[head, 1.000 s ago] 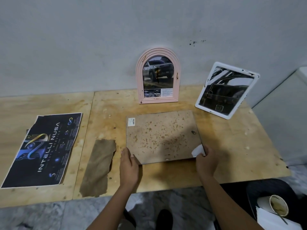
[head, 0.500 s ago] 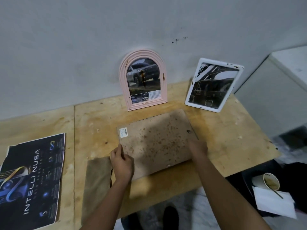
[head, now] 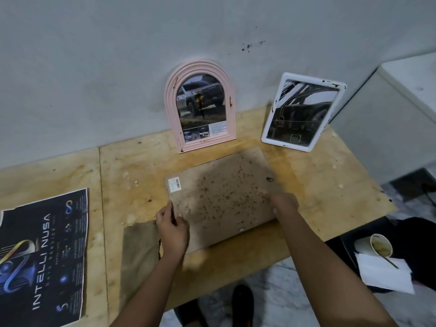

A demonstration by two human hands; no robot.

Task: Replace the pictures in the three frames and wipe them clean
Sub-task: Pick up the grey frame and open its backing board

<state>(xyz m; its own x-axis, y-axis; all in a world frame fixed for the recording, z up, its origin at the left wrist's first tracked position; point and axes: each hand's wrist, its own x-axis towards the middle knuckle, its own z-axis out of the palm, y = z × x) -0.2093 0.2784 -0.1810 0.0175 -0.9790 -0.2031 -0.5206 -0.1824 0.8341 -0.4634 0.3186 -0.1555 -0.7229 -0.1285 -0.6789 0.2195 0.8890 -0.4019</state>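
A brown, speckled frame back (head: 221,197) lies face down on the plywood table (head: 330,197), with a barcode sticker at its far left corner. My left hand (head: 173,230) grips its left edge, thumb on top. My right hand (head: 284,204) presses on its right side, fingers curled at the edge. A pink arched frame (head: 200,105) with a car picture leans against the wall. A white rectangular frame (head: 303,112) with a dark picture leans to its right. A dark "INTELLI NUSA" poster (head: 44,258) lies flat at the left.
A brown cloth (head: 139,256) lies by my left wrist, near the table's front edge. Below the table's right end sit a paper cup with a spoon (head: 381,245) and white paper (head: 382,272). A grey cabinet (head: 389,119) stands at the right.
My right hand has moved from the near right corner up onto the frame back's right side, and the white cloth it held is out of sight. The view has shifted right.
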